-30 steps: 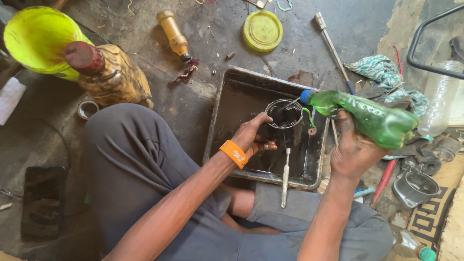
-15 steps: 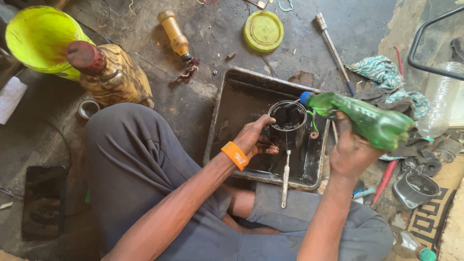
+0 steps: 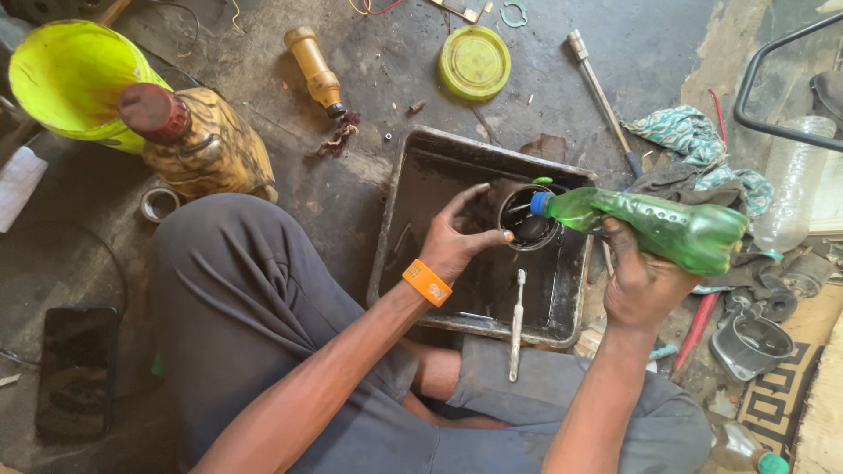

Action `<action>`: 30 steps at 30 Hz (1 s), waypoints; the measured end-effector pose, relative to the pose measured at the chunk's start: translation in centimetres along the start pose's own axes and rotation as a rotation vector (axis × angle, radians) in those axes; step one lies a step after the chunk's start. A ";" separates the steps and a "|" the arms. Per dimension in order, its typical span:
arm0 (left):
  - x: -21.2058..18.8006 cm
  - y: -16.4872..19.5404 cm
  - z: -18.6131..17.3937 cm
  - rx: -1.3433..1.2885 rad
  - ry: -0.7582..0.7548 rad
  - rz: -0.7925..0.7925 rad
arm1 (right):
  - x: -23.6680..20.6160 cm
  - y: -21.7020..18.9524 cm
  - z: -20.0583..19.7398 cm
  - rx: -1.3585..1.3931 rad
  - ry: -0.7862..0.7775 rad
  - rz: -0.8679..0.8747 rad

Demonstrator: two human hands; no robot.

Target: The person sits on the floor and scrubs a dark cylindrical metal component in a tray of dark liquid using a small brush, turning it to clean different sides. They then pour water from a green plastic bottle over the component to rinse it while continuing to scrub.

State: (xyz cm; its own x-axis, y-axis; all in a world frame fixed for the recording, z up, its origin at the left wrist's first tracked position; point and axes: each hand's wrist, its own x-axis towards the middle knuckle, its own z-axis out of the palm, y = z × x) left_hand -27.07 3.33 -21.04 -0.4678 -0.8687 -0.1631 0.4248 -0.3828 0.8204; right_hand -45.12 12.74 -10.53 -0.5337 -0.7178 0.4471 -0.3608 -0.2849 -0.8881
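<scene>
My left hand (image 3: 463,237), with an orange wristband, grips a dark round metal part (image 3: 528,219) held over a black, oily tray (image 3: 404,237). My right hand (image 3: 641,276) holds a green plastic bottle (image 3: 667,226) tipped on its side, its blue neck at the rim of the round part. A toothbrush (image 3: 517,320) lies across the tray's near edge. I sit on the floor with my knees by the tray.
A yellow-green funnel (image 3: 66,75) and a brown jug (image 3: 202,145) stand at the left. A yellow bottle (image 3: 314,70), a round yellow lid (image 3: 475,61), a long metal tool (image 3: 601,96), a patterned rag (image 3: 694,140) and a clear bottle (image 3: 795,193) lie around.
The green bottle has tipped lower and its neck has moved closer to the round part. My left hand has turned the part slightly.
</scene>
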 end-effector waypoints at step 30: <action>-0.1 1.0 0.0 0.032 0.114 0.068 | 0.0 -1.8 0.2 -0.106 -0.128 0.030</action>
State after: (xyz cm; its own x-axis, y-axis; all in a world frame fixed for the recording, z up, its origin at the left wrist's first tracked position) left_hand -26.61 3.02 -20.20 -0.3471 -0.9230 -0.1659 0.4269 -0.3131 0.8484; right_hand -44.27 13.12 -8.98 -0.4460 -0.8021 0.3972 -0.4285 -0.1983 -0.8815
